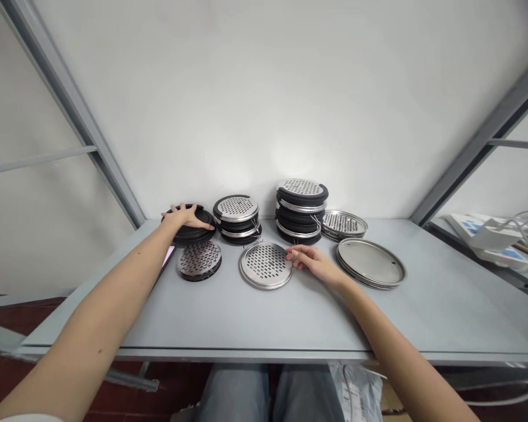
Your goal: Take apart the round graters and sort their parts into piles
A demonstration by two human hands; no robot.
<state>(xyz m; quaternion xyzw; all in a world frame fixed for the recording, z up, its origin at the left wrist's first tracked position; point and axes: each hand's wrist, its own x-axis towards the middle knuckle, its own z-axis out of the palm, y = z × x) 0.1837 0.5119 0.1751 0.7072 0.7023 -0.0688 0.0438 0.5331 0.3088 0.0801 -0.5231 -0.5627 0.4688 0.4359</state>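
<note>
left hand [187, 218]: hides top of black disc stack [193, 234], piece count unclear
left forearm [114, 299]: cut off by bottom edge; covers pale sliver [168, 256], cannot tell what
tall stack [300, 225]: inner pieces hidden, count unclear
papers [488, 240]: cut off at right edge, print blurred
plastic bag [356, 392]: cut off by table, label too small to read

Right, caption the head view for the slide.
Left hand on black round discs, right hand at a perforated steel grater disc, on a grey table.
</note>
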